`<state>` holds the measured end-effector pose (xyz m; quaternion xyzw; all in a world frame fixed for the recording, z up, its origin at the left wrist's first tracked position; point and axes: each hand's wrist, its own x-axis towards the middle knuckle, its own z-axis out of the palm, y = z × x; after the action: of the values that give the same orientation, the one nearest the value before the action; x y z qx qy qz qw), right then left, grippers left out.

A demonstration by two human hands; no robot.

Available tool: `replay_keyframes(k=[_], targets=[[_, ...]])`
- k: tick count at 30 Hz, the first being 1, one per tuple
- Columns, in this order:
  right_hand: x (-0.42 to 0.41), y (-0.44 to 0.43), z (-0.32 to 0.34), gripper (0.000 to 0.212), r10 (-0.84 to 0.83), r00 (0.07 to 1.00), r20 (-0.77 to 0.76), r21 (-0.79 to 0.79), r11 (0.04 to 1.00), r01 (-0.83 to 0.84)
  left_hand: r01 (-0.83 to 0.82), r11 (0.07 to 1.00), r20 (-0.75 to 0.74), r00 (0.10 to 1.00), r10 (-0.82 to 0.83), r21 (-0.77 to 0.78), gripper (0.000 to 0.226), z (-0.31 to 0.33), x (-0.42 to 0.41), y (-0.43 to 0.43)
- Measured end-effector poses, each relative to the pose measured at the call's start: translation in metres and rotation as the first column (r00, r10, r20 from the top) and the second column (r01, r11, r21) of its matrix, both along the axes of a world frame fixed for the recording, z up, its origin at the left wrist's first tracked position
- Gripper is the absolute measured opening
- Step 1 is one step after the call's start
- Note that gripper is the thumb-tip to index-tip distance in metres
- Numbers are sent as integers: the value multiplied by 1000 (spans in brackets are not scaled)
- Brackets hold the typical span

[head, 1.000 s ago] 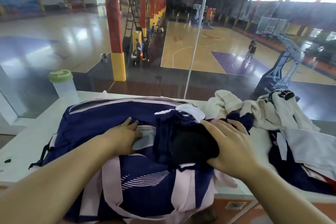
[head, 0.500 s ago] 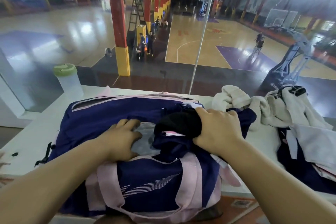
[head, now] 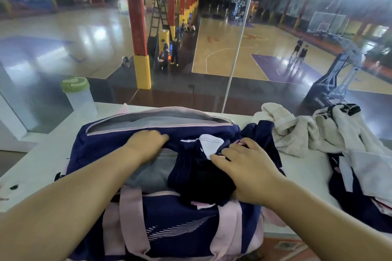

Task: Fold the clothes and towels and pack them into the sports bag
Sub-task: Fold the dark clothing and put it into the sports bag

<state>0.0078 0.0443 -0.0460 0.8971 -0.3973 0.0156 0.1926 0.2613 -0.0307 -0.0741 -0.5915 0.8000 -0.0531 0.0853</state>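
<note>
The left hand [head: 146, 146] grips the navy-and-pink fabric sports bag [head: 176, 224] open; the flat right hand [head: 246, 174] presses the dark folded garment [head: 201, 180] beneath it.

We see everything through one wide-angle camera worn at head height, facing forward and tilted down. The sports bag [head: 182, 226] on the white table [head: 38, 161] lies close beneath us and fills the lower frame. Past it, the upper half looks through a glass pane [head: 63, 59], down onto a basketball court [head: 233, 55] well below, far off.
</note>
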Motion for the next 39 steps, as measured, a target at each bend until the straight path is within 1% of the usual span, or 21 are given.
replay_keyframes(k=[2,4,9,11,13,15,17,19,21,23,25,28,29,31,34,35,37,39], targets=[[0,0,4,65,65,998,-11,38,997,-65,-24,999,-163,986,16,-47,26,7,6,-6],[4,-1,10,64,151,988,-13,43,988,-151,-76,994,-309,950,47,-82,20,18,13,-10],[20,-3,24,72,358,934,-23,63,932,-356,-145,977,-522,852,43,-155,16,55,16,-12],[28,-4,27,68,425,905,-3,85,902,-423,-160,968,-580,814,20,-192,17,72,15,-11],[39,-6,29,61,464,885,29,132,876,-464,-155,962,-611,791,-14,-223,14,88,12,-9],[51,-9,28,64,458,888,32,187,870,-456,-147,962,-632,775,-34,-232,11,100,9,-7],[62,-13,29,70,421,906,51,241,875,-420,-137,963,-636,771,-45,-234,11,106,6,-6],[71,-16,34,70,362,923,130,280,879,-385,-131,960,-641,765,-60,-247,11,109,1,-3],[80,-15,39,68,332,923,197,293,878,-378,-132,958,-658,749,-73,-256,10,110,-3,2],[87,-10,42,67,378,899,223,282,858,-431,-117,964,-665,743,-74,-239,8,111,-4,6],[94,-2,41,66,470,852,230,261,814,-519,-57,983,-641,764,-69,-174,11,111,-3,9],[104,2,41,67,534,801,270,250,764,-594,40,993,-517,851,-92,-110,21,112,-5,10],[105,2,40,67,521,806,281,259,767,-586,52,992,-484,869,-100,-111,21,112,-6,10],[100,1,35,68,431,849,307,316,795,-518,49,988,-510,852,-117,-145,17,117,-6,9],[83,-4,27,67,233,904,358,426,821,-380,-10,977,-655,743,-136,-214,16,126,1,9],[78,-6,25,67,190,915,357,445,827,-345,-19,974,-674,725,-143,-228,16,128,4,9],[72,-6,24,66,145,930,337,446,846,-294,-20,967,-668,726,-161,-254,15,127,8,11],[68,-7,24,65,117,944,309,408,880,-243,-21,962,-654,737,-169,-273,15,122,11,15]])
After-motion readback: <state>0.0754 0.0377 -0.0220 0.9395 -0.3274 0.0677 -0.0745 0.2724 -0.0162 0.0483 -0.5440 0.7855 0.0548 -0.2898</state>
